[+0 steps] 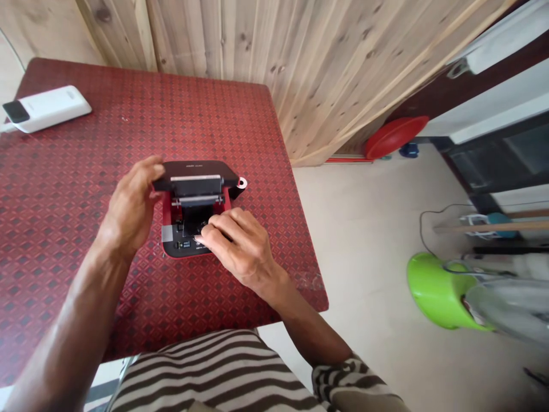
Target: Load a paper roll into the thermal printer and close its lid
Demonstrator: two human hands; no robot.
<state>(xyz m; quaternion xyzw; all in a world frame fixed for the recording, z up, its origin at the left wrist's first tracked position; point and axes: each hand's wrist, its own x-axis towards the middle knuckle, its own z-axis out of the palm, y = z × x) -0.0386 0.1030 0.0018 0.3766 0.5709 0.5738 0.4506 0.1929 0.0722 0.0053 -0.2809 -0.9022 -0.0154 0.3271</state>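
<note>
A small red-and-black machine that looks like a label printer [171, 249] sits on the table with its black lid [195, 167] raised. Metal rollers and a dark strip of film [195, 220] show inside. My left hand [131, 203] is closed on the lid's left corner, fingertips above and thumb below. Over the front right of the machine, my right hand [240, 246] is curled with its fingers pinched near the strip's edge; what they grip is mostly hidden. Behind the right side pokes out a dark roll with a white end [242, 183].
The red patterned table [214, 120] ends at a wooden plank wall [240, 40]. A white device with a dark end [51, 107] lies at the far left. On the floor to the right are a green bucket [441, 294], a red basin [397, 137] and cables.
</note>
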